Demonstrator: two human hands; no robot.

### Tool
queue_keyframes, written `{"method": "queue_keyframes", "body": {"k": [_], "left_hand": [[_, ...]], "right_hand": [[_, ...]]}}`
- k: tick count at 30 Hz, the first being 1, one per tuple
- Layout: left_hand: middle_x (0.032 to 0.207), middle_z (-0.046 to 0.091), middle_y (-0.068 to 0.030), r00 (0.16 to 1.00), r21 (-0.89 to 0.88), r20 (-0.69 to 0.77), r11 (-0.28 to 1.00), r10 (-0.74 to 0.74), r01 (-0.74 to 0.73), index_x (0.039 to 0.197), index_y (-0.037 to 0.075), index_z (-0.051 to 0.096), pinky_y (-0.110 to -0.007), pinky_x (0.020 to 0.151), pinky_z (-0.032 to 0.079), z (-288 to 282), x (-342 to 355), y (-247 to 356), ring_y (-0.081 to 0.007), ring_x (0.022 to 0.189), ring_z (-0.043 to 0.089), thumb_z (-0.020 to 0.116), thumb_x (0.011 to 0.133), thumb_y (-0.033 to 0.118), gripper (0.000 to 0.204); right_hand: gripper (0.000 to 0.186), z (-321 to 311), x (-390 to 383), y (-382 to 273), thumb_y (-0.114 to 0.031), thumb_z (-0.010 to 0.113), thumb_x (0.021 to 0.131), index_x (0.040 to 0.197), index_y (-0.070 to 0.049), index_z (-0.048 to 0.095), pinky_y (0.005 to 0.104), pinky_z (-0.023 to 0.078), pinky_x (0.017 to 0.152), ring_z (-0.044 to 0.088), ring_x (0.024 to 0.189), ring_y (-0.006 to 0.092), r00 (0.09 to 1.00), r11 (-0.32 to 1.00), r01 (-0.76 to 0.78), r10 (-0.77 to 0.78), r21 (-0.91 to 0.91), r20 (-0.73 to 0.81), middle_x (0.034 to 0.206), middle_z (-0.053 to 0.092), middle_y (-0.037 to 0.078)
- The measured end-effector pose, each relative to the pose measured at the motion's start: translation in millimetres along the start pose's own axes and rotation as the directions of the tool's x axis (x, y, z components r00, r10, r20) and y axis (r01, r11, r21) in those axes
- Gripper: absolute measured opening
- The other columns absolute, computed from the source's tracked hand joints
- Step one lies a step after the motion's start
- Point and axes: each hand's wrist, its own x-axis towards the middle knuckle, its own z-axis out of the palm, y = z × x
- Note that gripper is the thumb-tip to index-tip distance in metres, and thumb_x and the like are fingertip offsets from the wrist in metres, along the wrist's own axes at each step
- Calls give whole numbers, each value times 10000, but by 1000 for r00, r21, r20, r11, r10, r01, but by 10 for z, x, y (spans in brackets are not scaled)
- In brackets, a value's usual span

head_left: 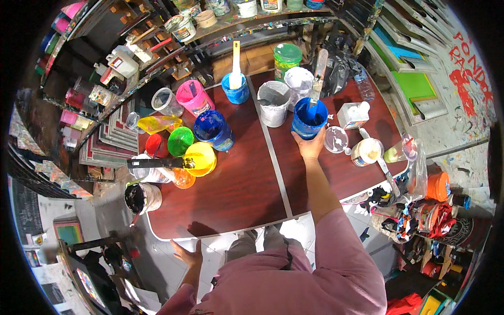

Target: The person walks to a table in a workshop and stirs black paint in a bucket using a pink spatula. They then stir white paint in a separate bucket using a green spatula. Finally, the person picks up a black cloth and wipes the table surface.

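My right hand [311, 145] is wrapped round the near side of a blue paint tub [308, 124] on the right part of the table. A flat metal spatula [318, 79] stands in that tub, its handle leaning up and away. Off the table's near left edge hangs my left hand [189, 255], fingers spread, with nothing in it. Behind the blue tub are a grey-white tub [274, 107] and a white tub [299, 81]. A square white bottle [353, 115] and a round clear lid [336, 139] lie to its right.
Several coloured paint pots, including pink [195, 98], dark blue [213, 130] and yellow [201, 159], crowd the dark red table's [231, 194] left side. A cream-filled tub [366, 152] stands at the right. Shelves [252, 26] line the back; a black-filled bucket [143, 197] sits near the left corner.
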Motion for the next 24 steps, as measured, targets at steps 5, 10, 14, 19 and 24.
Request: {"method": "queue_keyframes", "body": {"k": [5,10,14,19,24], "left_hand": [[1422,116,-168,1000,-12,24,1000,8,-8,1373,40,26,-560,1011,0,-22,-11,62,-309,1323,95,725,627,412,1088],[1417,135,-168,999,2,40,1000,-5,4,1370,33,40,-548,1020,4,13,-62,9,-302,1323,100,724,627,408,1078],[1410,151,-170,1000,7,19,1000,10,-10,1364,28,53,-536,1028,20,19,-39,30,-286,1320,124,742,606,395,1089],[1388,190,-194,998,-61,-22,996,57,-59,1353,8,77,-566,1009,53,15,-39,42,-329,1299,166,736,626,363,1043],[1215,394,-215,932,-106,-129,930,338,-352,1294,-27,234,-475,923,252,47,13,149,-356,1107,375,720,661,267,850]], "right_hand": [[976,43,99,109,-324,843,439,1213,11,352,415,365,889,440,1054,354,997,1000,-18,19,-21,71,1116,464,186],[1014,143,116,157,-342,854,414,1210,33,350,422,360,894,443,1052,364,999,999,28,-27,-20,34,1120,459,221],[1090,89,85,159,-423,838,427,1231,75,295,452,319,941,386,1113,390,999,994,41,-39,-100,22,1205,367,260],[855,-57,-264,-245,-222,802,587,1216,75,305,442,356,914,436,1058,361,917,949,316,-303,8,-260,1123,397,231],[734,83,-951,-765,-217,773,608,1174,27,374,399,386,850,463,992,311,862,923,336,-382,188,334,1078,448,186]]}}
